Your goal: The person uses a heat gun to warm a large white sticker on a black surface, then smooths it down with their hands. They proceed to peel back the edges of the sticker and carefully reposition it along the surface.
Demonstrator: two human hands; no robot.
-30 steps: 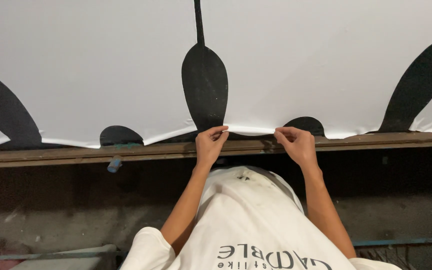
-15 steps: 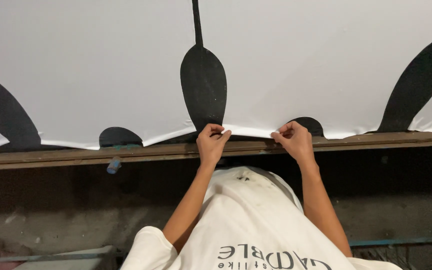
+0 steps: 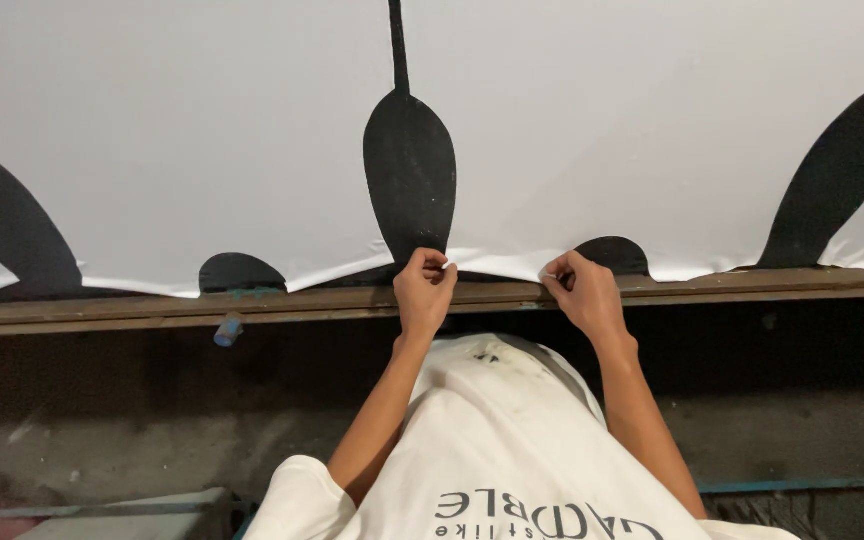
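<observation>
Evidently thin, limp and light, the white sheet (image 3: 202,130) with black shapes lay over the tabletop (image 3: 102,312), its wavy near edge pinched by left hand (image 3: 424,292) and right hand (image 3: 584,296), grips pressed together, the likeliest hold.

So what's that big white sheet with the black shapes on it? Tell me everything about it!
The white sheet looks like thin, smooth fabric or film, spread flat over a long table. Black leaf-like and rounded shapes are printed on it. Its near edge ripples and lifts slightly along the table's brown wooden rail. The left hand and right hand both pinch that edge, close together near the middle.
</observation>
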